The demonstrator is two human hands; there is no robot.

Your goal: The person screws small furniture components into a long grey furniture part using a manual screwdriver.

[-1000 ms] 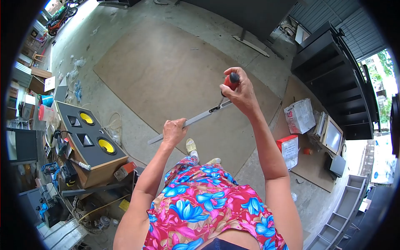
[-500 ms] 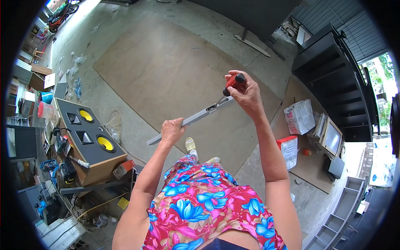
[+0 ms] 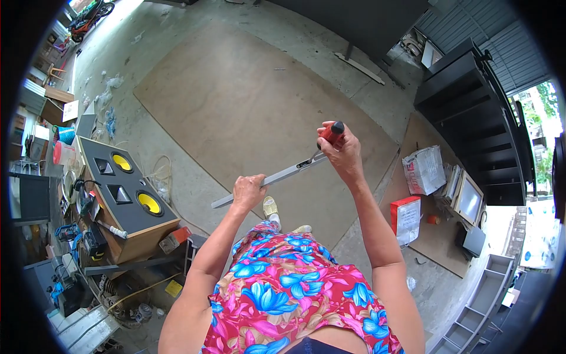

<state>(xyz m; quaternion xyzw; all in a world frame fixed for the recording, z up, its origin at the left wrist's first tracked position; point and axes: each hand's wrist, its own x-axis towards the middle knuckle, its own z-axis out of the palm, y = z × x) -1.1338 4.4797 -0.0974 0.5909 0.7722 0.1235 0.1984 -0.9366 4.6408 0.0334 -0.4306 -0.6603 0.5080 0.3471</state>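
— Long grey metal strip [image 3: 283, 174]: where, and gripped how?

— Up in the air at about chest height, slanting over the brown board [image 3: 236, 100] on the floor. Clamped round its lower half by the left hand [image 3: 247, 192], thumb on top. Up near the other end, met by the tip of a red-handled screwdriver [image 3: 331, 133], with the right hand [image 3: 343, 154] wrapped tight round that handle.

— Best way to go about it?

— Probably: set the shaft square to the strip, push straight down along it while turning, and slide the left hand nearer the tip (a long unsupported strip, likely to flex and twist away). By the look of it, better laid on something firm than held free.

— Anything hard to read?

— Plenty. Too small to tell what sits under the tip: screw, slot or bare hole. Most of the handle buried in the right fingers. Underside of the strip out of sight. Further out, a speaker box [image 3: 127, 189] with yellow cones to the left among tangled tools, hard to name one by one; a red box [image 3: 405, 215] to the right; black shelves [image 3: 471, 118] beyond. Edges bent and darkened by the lens.
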